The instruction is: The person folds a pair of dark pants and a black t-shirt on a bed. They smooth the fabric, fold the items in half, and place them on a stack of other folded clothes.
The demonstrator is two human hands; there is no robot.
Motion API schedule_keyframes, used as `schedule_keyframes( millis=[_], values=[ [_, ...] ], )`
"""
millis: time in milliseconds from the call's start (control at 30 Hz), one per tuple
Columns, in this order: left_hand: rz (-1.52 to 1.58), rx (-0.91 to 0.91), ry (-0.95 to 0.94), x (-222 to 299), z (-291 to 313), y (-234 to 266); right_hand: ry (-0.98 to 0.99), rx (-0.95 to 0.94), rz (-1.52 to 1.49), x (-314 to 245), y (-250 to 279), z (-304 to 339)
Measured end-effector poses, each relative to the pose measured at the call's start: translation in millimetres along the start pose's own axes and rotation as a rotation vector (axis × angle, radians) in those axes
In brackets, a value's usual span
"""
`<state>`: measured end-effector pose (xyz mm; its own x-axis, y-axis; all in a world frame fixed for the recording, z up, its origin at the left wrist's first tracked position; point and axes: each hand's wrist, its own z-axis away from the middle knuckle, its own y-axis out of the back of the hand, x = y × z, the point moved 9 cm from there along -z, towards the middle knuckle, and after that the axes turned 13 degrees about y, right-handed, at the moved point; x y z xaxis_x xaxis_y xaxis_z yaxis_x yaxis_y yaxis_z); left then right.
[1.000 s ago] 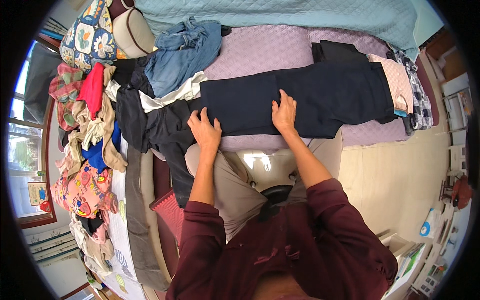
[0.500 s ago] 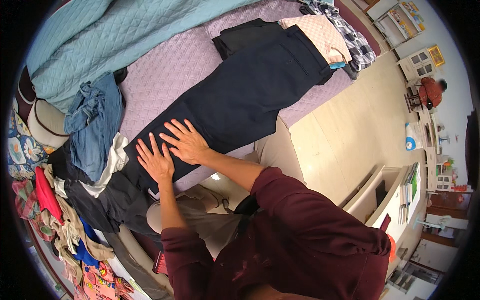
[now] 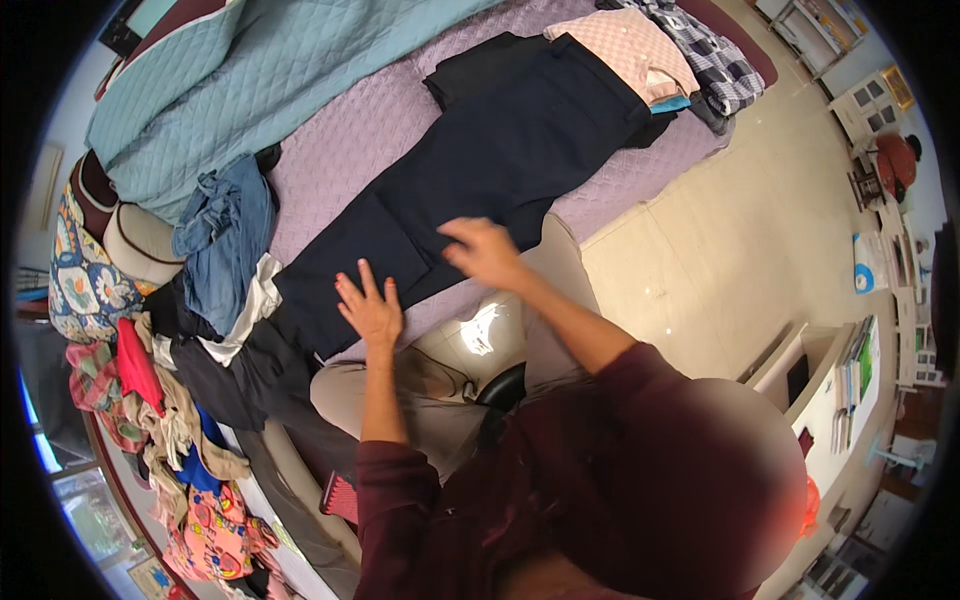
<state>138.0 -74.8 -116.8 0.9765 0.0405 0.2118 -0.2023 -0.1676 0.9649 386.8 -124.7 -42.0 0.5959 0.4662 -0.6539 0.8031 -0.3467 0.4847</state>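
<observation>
A pair of dark navy trousers [image 3: 500, 160] lies stretched flat across the purple quilted bed cover [image 3: 350, 140]. My left hand [image 3: 368, 307] presses flat on the trousers near their waist end, fingers spread. My right hand [image 3: 482, 250] rests open on the middle of the trousers, slightly blurred. Neither hand grips anything.
A teal quilt [image 3: 250, 70] lies at the far side of the bed. A blue garment [image 3: 228, 240] and a heap of mixed clothes [image 3: 170, 420] sit to my left. Folded pink and checked clothes [image 3: 665, 55] lie past the trouser legs. Beige floor [image 3: 740, 240] and white shelves [image 3: 830, 380] are to the right.
My right hand has slid from beside the left hand to the right along the trousers. The left hand stays pressed near the waist end. The view has shifted slightly.
</observation>
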Motion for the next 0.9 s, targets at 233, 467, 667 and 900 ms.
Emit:
schedule_keyframes(
  millis=[233, 467, 667, 900],
  values=[
    [0.121, -0.188, -0.244, 172.7, 57.4, 2.4, -0.507, 0.668, 0.148, 159.2, 257.2, 86.1],
    [0.095, -0.221, -0.29, 217.1, 75.5, -37.4, -0.832, 0.718, -0.415, 209.9, 233.8, 79.1],
    [0.264, -0.178, -0.303, 205.9, 57.4, -4.2, -0.79, 0.768, -0.69, 198.9, 213.2, 49.5],
    [0.146, 0.015, 0.225, 122.5, -14.8, 44.0, -0.801, 0.841, -0.83, 211.0, 220.9, 50.3]
  ],
)
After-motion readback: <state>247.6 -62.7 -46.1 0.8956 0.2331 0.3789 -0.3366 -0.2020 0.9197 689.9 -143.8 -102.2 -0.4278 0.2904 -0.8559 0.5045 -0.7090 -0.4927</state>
